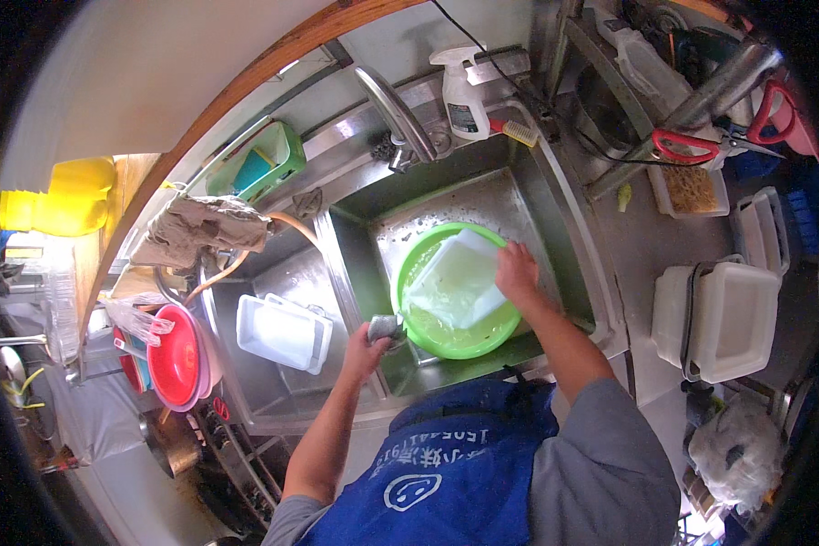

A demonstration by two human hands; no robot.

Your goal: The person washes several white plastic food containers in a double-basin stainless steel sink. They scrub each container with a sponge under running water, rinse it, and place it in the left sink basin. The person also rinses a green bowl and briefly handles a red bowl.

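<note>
My right hand [517, 271] grips the near-right edge of a translucent white plastic container or lid [454, 280], which lies tilted in a round green basin [397, 283]. Cloudy, sudsy water fills much of the basin, hiding part of the white piece. The basin stands in the right bowl of a stainless steel double sink [519, 181]. At the basin's left rim, my left hand [362, 356] holds a grey scouring pad or cloth [383, 327]. In the left sink bowl sit stacked white plastic trays [280, 332].
A faucet [406, 116], a white spray bottle [463, 95] and a brush [516, 132] line the sink's back. Stacked white containers [737, 324] stand right, below red-handled scissors [689, 145]. A green basket [280, 160], a brown rag [198, 228] and a red basin [172, 355] are left.
</note>
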